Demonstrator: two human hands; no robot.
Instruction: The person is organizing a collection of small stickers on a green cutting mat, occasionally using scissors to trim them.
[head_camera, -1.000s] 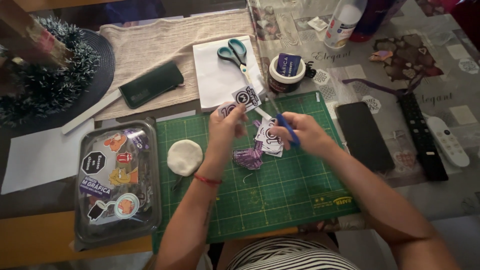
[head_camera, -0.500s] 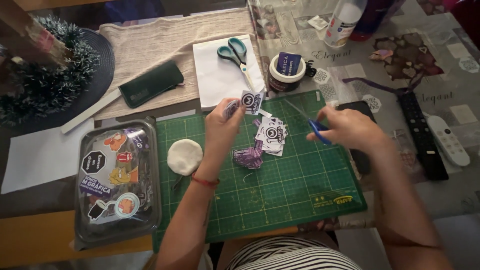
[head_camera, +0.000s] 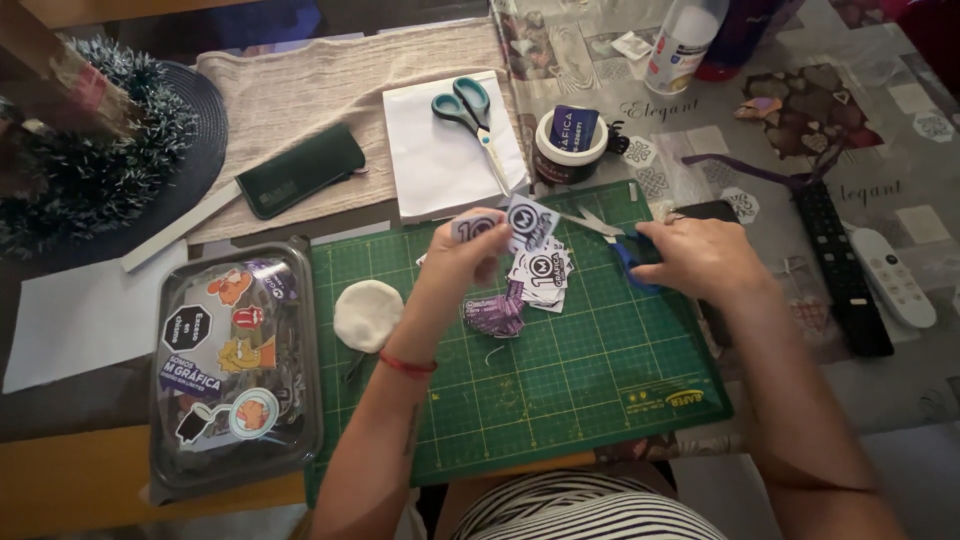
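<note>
Small printed sticker cutout (head_camera: 531, 222) pinched at one edge between thumb and fingers of the left hand (head_camera: 468, 258), raised clear of the green cutting mat (head_camera: 560, 400) and tilted toward the camera, probably to keep the outline in plain sight and free of the pile below. Right hand (head_camera: 700, 262) closed around the blue handles of small scissors (head_camera: 608, 238), blades parted and pointing at the cutout without touching it. Directly beneath, a loose stack of white printed stickers (head_camera: 540, 275) and a heap of purple offcuts (head_camera: 495, 315), gathered mid-mat within easy reach. Left of those, a round white pad (head_camera: 367, 315) at the mat's edge. Further left, off the mat, a clear lidded plastic tray (head_camera: 235, 365) holding assorted colourful stickers, lid shut. Above the mat, teal-handled scissors (head_camera: 470, 115) lying on a white sheet of paper (head_camera: 445, 160), beside a tape roll (head_camera: 570, 148) with a dark card standing in it. Dark green pouch (head_camera: 300, 170) and a white ruler-like strip (head_camera: 180, 225) on a beige cloth runner (head_camera: 300, 90). On the right, two remote controls (head_camera: 860, 270) and a dark phone partly hidden by the forearm. Patterned grey tablecloth (head_camera: 900, 140) over the table, a tinsel wreath (head_camera: 90, 170) at the far left, a white bottle (head_camera: 683, 45) at the top edge.
</note>
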